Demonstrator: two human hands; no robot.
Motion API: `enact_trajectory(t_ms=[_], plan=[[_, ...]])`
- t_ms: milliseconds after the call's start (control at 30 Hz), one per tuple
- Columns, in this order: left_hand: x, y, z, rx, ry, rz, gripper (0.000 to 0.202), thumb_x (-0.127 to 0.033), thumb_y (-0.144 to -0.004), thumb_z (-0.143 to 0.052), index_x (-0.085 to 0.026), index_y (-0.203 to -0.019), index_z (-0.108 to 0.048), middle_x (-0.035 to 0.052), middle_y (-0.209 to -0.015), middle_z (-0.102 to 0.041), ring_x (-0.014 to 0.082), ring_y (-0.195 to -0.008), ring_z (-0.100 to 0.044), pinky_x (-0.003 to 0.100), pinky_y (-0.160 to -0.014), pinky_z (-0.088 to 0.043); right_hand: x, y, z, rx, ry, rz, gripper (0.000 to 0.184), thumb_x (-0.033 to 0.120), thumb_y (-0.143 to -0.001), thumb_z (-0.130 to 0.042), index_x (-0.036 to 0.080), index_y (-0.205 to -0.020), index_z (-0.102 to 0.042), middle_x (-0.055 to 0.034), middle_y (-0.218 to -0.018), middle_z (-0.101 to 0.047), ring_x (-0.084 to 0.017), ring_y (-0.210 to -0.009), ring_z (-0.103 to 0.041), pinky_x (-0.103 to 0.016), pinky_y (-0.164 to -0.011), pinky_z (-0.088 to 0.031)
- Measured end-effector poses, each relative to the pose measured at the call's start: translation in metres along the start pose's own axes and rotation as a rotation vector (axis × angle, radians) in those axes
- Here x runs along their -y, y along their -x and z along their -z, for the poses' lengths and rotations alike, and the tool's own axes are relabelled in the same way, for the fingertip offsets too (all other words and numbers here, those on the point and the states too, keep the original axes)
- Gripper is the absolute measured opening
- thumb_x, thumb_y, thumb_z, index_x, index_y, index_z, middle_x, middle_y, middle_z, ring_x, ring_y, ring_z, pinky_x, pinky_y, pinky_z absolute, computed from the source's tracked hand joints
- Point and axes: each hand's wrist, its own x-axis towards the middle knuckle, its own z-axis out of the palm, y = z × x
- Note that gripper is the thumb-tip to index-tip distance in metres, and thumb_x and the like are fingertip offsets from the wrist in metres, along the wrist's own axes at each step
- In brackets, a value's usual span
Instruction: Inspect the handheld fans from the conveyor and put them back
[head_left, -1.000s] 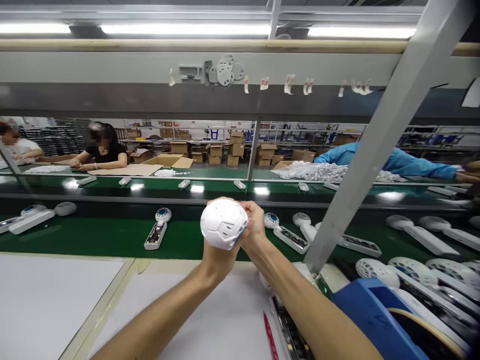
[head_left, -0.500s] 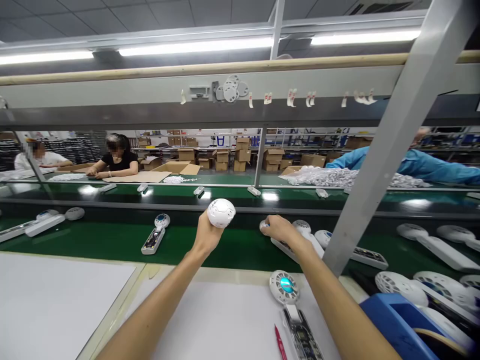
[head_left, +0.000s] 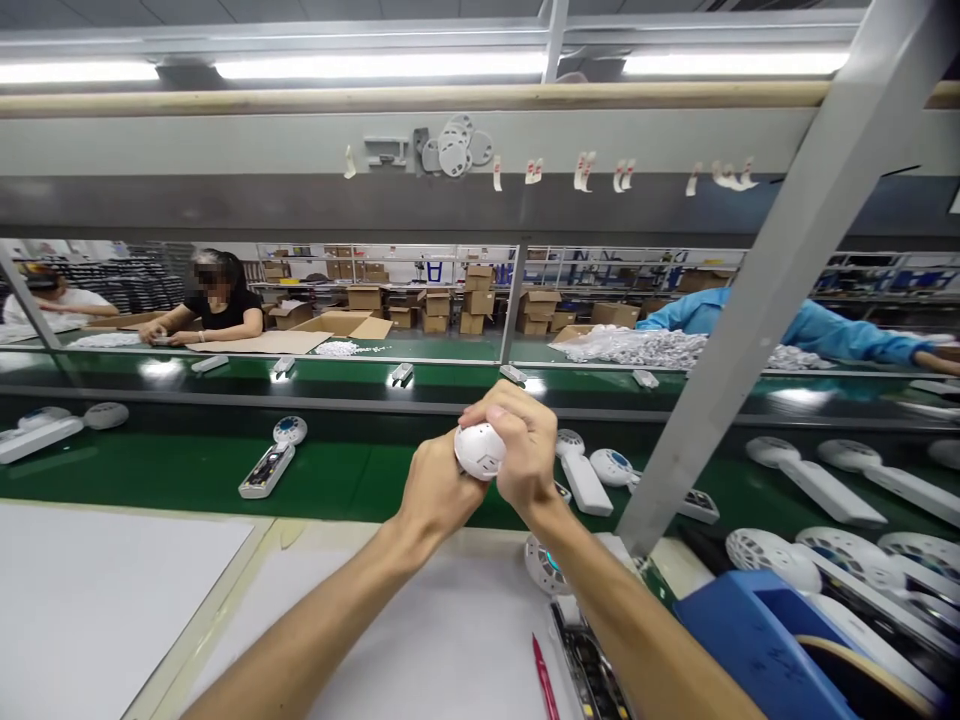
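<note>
Above the near edge of the green belt, my left hand [head_left: 441, 488] is wrapped round a white rounded plastic housing [head_left: 480, 452], gripping it from the left and below. My right hand [head_left: 525, 440] is closed over its upper right side, fingers curled across the top. Only the housing's domed end, with small holes and seam lines, shows; the rest is hidden by my hands. Under my right forearm, an opened handheld device with a slotted round head [head_left: 541, 566] and an exposed circuit board [head_left: 589, 660] lies on white paper. A red pen [head_left: 544, 672] lies beside it.
White round-headed devices lie along the green belt [head_left: 352, 475], including an opened one [head_left: 270, 460]. A slanted metal post [head_left: 750, 280] and blue bin [head_left: 772, 640] stand at the right. Co-workers sit across the line, one in a blue sleeve [head_left: 855, 330].
My right hand has left the device on the belt and moved left onto the housing in my left hand. My left hand has shifted slightly right and lower. The view has tilted down.
</note>
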Motion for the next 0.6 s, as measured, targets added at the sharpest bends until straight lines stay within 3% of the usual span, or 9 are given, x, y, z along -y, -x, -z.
enact_trajectory(t_ms=[133, 267, 400, 467, 600], plan=[[-0.013, 0.007, -0.004, -0.029, -0.059, 0.027, 0.025, -0.016, -0.071, -0.059, -0.02, -0.093, -0.07, 0.0039, -0.069, -0.067, 0.0191, -0.057, -0.055, 0.028, -0.054, -0.03, 0.006, -0.003, 0.006, -0.005, 0.021, -0.01, 0.033, 0.023, -0.081, -0.045, 0.022, -0.057, -0.067, -0.0041, -0.065, -0.06, -0.02, -0.067, -0.058, -0.034, -0.067, -0.044], [-0.01, -0.002, -0.003, 0.024, -0.13, 0.102, 0.025, -0.022, -0.072, -0.063, -0.021, -0.096, -0.07, 0.0069, -0.087, -0.072, 0.0235, -0.071, -0.063, 0.029, -0.057, -0.035, 0.001, -0.013, 0.007, 0.092, 0.253, -0.118, 0.037, 0.026, -0.085, -0.039, 0.021, -0.058, -0.065, -0.0052, -0.072, -0.063, -0.019, -0.075, -0.061, -0.032, -0.071, -0.047], [0.036, -0.025, 0.01, 0.073, -0.172, 0.264, 0.032, -0.019, -0.068, -0.069, -0.023, -0.1, -0.069, 0.0035, -0.092, -0.073, 0.023, -0.081, -0.066, 0.028, -0.064, -0.043, -0.033, -0.029, 0.037, 0.277, 0.578, -0.357, 0.023, 0.029, -0.09, -0.052, 0.02, -0.081, -0.071, -0.0043, -0.095, -0.07, -0.021, -0.094, -0.063, -0.033, -0.088, -0.047], [0.071, -0.036, 0.02, 0.054, -0.229, 0.395, 0.037, -0.018, -0.069, -0.072, -0.021, -0.106, -0.067, 0.0048, -0.096, -0.073, 0.0228, -0.086, -0.067, 0.028, -0.07, -0.047, -0.055, -0.034, 0.063, 0.365, 0.799, -0.576, 0.015, 0.029, -0.091, -0.061, 0.017, -0.091, -0.071, -0.0057, -0.1, -0.069, -0.023, -0.099, -0.063, -0.04, -0.094, -0.046], [0.128, -0.042, 0.037, -0.014, -0.415, 0.606, 0.034, -0.034, -0.087, -0.068, -0.015, -0.114, -0.062, 0.0084, -0.106, -0.068, 0.0213, -0.095, -0.065, 0.037, -0.082, -0.053, -0.097, -0.028, 0.1, 0.509, 1.106, -1.022, 0.024, 0.033, -0.094, -0.067, 0.013, -0.108, -0.066, -0.0087, -0.114, -0.066, -0.023, -0.106, -0.064, -0.047, -0.095, -0.051]])
